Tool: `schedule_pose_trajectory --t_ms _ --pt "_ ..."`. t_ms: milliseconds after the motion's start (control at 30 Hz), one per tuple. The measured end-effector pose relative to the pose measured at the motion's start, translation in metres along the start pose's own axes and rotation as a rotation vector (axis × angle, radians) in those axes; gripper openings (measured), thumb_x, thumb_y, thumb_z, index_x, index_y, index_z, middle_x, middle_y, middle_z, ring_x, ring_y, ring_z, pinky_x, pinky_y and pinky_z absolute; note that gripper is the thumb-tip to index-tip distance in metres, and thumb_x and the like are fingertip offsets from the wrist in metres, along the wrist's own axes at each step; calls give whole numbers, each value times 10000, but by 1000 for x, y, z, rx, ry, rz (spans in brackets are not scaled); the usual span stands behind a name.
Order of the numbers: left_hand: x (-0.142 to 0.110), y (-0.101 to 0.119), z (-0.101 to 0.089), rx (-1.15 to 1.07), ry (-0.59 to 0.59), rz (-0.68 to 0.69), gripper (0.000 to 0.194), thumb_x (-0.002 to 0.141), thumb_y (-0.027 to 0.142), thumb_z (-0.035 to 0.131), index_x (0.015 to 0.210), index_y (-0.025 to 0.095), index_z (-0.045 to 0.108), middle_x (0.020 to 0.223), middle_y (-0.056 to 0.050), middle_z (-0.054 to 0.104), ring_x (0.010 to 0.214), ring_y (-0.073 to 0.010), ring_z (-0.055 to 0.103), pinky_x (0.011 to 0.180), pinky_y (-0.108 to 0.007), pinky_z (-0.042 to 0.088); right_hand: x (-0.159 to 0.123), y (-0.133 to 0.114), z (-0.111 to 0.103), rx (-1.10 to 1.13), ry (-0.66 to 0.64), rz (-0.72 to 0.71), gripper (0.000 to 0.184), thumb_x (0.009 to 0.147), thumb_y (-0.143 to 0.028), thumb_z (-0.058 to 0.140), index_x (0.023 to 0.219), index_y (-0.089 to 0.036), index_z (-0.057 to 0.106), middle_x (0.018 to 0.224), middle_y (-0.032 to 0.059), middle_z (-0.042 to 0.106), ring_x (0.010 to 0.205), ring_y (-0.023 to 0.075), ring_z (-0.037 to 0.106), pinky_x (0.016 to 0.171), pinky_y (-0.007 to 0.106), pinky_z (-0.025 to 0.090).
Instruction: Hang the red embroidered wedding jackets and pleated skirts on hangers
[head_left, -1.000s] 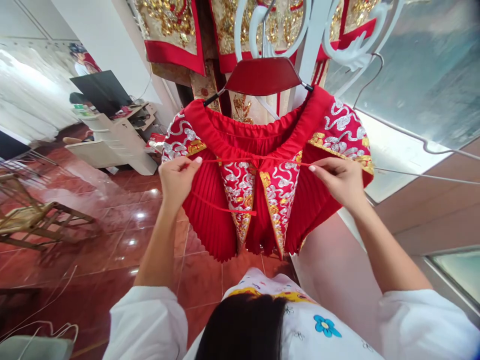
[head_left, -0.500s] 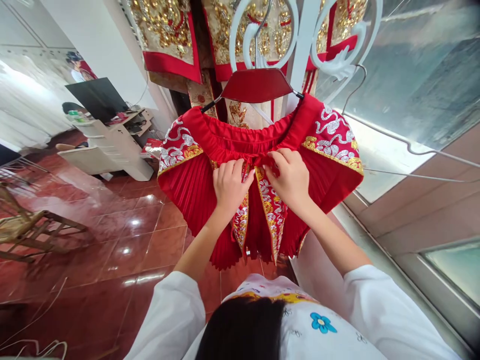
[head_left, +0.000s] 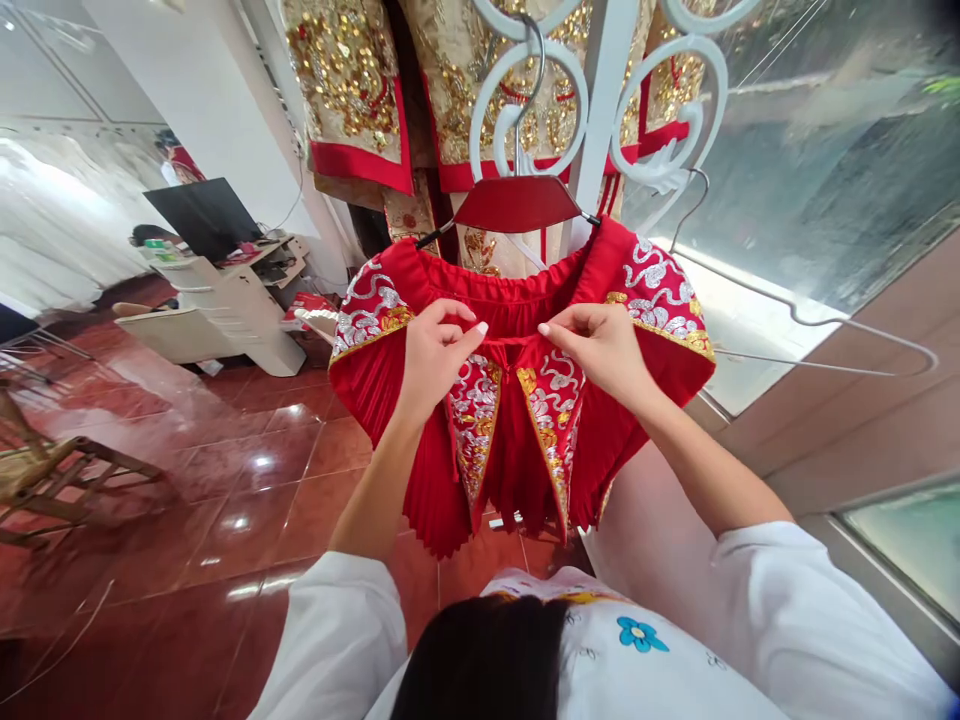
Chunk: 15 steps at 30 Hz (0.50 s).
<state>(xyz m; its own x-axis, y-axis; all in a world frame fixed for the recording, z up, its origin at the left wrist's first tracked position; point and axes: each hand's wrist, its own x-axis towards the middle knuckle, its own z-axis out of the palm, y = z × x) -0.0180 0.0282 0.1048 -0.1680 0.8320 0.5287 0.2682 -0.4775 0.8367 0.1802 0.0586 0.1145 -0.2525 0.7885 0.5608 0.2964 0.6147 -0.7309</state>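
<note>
A red pleated skirt (head_left: 517, 445) hangs in front of me from a clip hanger (head_left: 517, 203) with a dark red crosspiece. Silver and gold embroidery covers its panels, and the waistband is gathered. A thin red tie cord (head_left: 516, 343) runs taut across the front of the waistband, with a small knot or loop at its middle. On the left, my left hand (head_left: 439, 355) is closed, thumb and forefinger pinching one end of that cord. My right hand (head_left: 600, 345) pinches the other end the same way. The cord ends are hidden within my fingers.
Gold-sequinned garments with red hems (head_left: 352, 110) hang behind the white scrollwork rack (head_left: 600, 90). An empty wire hanger (head_left: 795, 305) juts out at the right by the window. Farther left stand a desk with a dark monitor (head_left: 201, 228) and a wooden chair (head_left: 67, 470) on the tiled floor.
My hands have moved apart from the middle of the waistband, drawing the cord out sideways between them. The skirt and hanger sit slightly lower in the view.
</note>
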Motion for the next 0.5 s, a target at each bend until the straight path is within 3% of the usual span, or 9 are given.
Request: schedule_pose_trajectory --t_ms 133,200,267,367,433,500 --pt "14 -2 -19 70 152 148 201 702 219 679 684 186 482 499 63 396 386 -42 280 405 -209 170 5 2 -30 -149 119 -87 263 767 -309 631 575 -141 564 512 -6 483 491 57 358 474 220 247" --pt "18 -10 -30 54 204 154 223 698 234 687 670 187 471 524 58 395 392 -40 272 399 -210 160 7 9 -38 -188 202 -92 281 774 -314 627 570 -143 539 510 -14 448 493 50 324 473 221 231" --pt "18 -14 -42 -18 139 87 214 699 264 691 700 197 488 508 66 368 385 -45 246 393 -208 158 8 13 -41 -185 229 -71 305 784 -330 629 567 -144 522 502 -23 408 487 43 295 466 219 215" --pt "11 -7 -59 -53 -65 9 162 690 284 694 748 205 566 492 57 388 400 -65 277 405 -210 206 10 15 -44 -54 179 24 335 840 -349 574 577 -149 524 471 -30 378 449 36 283 437 212 204" --pt "5 3 -66 84 -162 27 115 672 267 700 729 191 635 526 21 470 462 -96 377 455 -226 291 14 16 -51 38 87 117 345 862 -343 545 575 -152 530 438 -31 390 411 33 287 406 205 200" --pt "1 11 -67 275 -147 91 64 660 230 705 700 185 682 591 -7 544 555 -132 454 545 -251 370 21 18 -60 59 -79 176 300 805 -303 625 561 -148 547 410 -37 407 387 27 297 381 196 195"
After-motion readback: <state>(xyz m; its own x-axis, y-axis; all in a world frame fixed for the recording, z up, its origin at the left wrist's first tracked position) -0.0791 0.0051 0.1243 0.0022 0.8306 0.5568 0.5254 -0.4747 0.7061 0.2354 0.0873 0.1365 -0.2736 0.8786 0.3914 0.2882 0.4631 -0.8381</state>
